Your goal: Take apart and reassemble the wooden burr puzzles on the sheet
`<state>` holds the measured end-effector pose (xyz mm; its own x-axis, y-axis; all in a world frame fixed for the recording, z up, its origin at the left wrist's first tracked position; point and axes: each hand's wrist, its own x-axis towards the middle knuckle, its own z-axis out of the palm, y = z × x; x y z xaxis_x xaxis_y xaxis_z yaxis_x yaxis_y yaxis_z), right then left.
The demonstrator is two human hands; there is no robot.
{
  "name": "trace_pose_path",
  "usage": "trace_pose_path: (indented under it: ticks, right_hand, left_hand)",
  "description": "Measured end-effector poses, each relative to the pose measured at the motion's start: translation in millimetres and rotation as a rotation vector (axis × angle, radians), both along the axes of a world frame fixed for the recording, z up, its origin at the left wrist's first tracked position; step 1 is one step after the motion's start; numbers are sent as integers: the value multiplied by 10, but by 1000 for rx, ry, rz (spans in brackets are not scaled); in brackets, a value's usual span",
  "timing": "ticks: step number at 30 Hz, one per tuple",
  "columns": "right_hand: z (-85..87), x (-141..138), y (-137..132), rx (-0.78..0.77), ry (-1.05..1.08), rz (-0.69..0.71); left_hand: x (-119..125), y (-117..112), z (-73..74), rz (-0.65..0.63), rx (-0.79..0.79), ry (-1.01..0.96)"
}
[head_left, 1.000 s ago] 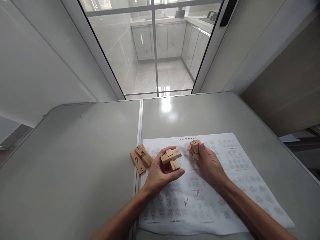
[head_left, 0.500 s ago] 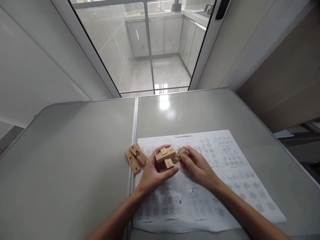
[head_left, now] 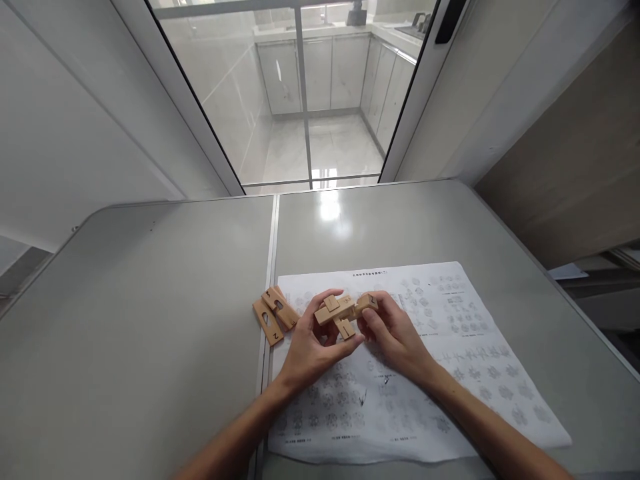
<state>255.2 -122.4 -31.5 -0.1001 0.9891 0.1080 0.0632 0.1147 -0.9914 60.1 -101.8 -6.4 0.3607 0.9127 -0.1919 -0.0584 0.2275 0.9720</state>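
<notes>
Above the printed sheet, my left hand (head_left: pixel 313 347) is closed around a partly joined wooden burr puzzle (head_left: pixel 336 313), its thumb below and fingers behind. Crossed notched bars make up this puzzle, and one bar's end points toward me. My right hand (head_left: pixel 397 333) pinches a separate-looking wooden puzzle piece (head_left: pixel 367 305) between thumb and fingers, at the right end of the puzzle. Whether the two touch or interlock I cannot tell. Left of my left hand lie several flat slotted wooden pieces (head_left: pixel 269 322) marked with numbers, partly overlapping.
Under my hands is a large white instruction sheet (head_left: pixel 480 360) printed with small diagrams. It lies on a grey-green table (head_left: pixel 200 280) with a metal seam (head_left: pixel 274 227) running across it. Beyond the far edge stands a glass door (head_left: pixel 305 100), with a kitchen behind.
The puzzle in my left hand has tilted slightly, and its near bar has swung a little right. The right-hand piece sits closer to the puzzle. The camera view has shifted slightly.
</notes>
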Motion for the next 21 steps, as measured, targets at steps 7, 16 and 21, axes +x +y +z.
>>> trace_pose_path:
  ticks: [7,16,21]
  right_hand:
    - [5,-13,-21,69,-93,-40]
    - [-1,-32,-45,137,-156,-77]
    - [36,-3,-37,178,-185,-78]
  left_hand:
    - [1,10,15,-29,4,29]
    - [18,10,40,-24,3,17]
    - [11,-1,13,-14,23,44]
